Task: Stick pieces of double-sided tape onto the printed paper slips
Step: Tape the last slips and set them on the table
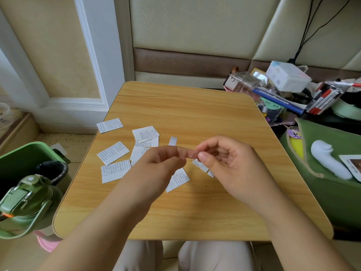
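We are pinching a small tape piece [192,154] between left hand [162,163] and right hand [224,161] fingertips above the table [195,212] middle, most printed slips [113,152] seemingly untaped.

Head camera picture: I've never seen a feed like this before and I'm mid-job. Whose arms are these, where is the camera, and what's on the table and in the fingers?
There is no machine here. The single picture comes from a wide-angle camera worn on a person's head, looking forward and down, so the two bare arms are that person's own. The left hand and right hand meet above a small wooden table, pinching a small piece of tape between their fingertips; it is too small and blurred to describe further. On the table lie several printed paper slips scattered loosely, some overlapping, plus a small blank white strip. A green bottle stands beside the table on the left, and cluttered stationery on the right.
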